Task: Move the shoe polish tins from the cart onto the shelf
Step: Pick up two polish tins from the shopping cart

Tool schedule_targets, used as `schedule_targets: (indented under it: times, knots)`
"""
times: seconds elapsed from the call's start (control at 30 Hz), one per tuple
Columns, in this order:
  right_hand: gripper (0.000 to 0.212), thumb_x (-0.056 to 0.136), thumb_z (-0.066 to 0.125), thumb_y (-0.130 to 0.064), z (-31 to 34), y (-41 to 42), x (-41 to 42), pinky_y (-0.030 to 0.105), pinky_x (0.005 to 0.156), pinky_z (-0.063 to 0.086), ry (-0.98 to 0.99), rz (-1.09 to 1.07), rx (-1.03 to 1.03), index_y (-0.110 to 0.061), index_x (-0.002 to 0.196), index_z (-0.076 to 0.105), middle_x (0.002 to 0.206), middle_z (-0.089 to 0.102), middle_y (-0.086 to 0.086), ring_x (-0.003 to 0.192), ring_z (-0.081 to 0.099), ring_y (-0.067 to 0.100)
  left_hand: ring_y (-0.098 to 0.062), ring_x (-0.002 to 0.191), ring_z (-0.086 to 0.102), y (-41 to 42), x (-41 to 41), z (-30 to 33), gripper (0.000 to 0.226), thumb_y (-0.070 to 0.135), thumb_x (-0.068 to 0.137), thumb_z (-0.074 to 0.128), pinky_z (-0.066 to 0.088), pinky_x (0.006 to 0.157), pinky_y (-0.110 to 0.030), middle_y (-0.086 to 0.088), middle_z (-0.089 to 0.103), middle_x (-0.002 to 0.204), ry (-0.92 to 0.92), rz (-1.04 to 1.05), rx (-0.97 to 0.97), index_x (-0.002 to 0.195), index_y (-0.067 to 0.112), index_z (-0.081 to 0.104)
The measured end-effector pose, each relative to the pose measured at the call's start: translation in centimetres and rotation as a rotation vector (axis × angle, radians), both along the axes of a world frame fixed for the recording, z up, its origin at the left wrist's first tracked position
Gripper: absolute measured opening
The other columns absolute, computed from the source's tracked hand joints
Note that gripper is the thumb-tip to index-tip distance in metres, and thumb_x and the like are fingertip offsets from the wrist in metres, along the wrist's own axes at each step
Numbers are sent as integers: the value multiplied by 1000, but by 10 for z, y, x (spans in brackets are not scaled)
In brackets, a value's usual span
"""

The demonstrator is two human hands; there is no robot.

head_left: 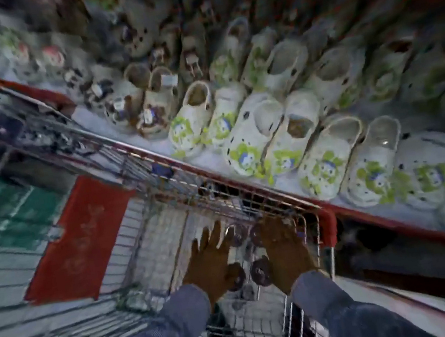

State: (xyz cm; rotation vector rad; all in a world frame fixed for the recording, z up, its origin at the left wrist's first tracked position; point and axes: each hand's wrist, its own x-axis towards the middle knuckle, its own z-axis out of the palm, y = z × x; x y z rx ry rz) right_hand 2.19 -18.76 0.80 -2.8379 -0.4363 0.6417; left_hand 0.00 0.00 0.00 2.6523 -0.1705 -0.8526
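Observation:
Several dark round shoe polish tins (pixel 261 272) lie in the near corner of a wire cart (pixel 159 184). Both my hands reach down into that corner. My left hand (pixel 211 260) hovers over the tins with fingers spread, and one tin (pixel 236 277) sits by its thumb. My right hand (pixel 285 248) covers other tins with its fingers curled downward, so I cannot see whether it grips one. The shelf (pixel 285 187) runs along the cart's right side, with a red front edge. The whole view is motion-blurred.
Rows of white clogs with green prints (pixel 322 164) fill the shelf, with brown and cream ones (pixel 152 103) further back. A red plastic flap (pixel 80 237) hangs in the cart, which also has a red corner guard (pixel 330 227). Tiled floor lies to the left.

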Motion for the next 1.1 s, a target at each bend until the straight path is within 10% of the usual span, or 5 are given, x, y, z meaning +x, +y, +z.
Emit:
schedule_targets:
  times: [0.23,0.53,0.9,1.1]
  knots:
    - [66,86,54,-6,-124,18,24,55,116,25,168,-143,-12,-10,147,28,158,22,21,144,20,41,-40,151,3,-12,33,-129,68,40,89,48,21,119,-61,-11,1,166,79,-28,49,152,26,24]
    - [61,80,61,6,-166,29,45,52,96,51,156,-100,-184,-6,135,37,140,43,24,132,37,45,-45,115,47,-28,59,-148,51,24,81,39,50,88,-54,-19,48,132,12,-31,-28,130,12,47]
    - [71,59,85,-24,40,31,52,44,89,54,91,-134,111,-12,120,50,124,57,13,117,52,38,-24,93,58,20,43,21,43,34,53,56,44,86,-36,2,60,94,-209,150,-161,92,17,56]
    - [64,51,80,-31,200,22,59,46,86,53,-75,-112,308,-17,110,58,112,58,8,107,56,31,-12,105,52,30,40,192,66,30,53,80,41,91,-22,3,57,107,-525,223,-275,114,13,62]
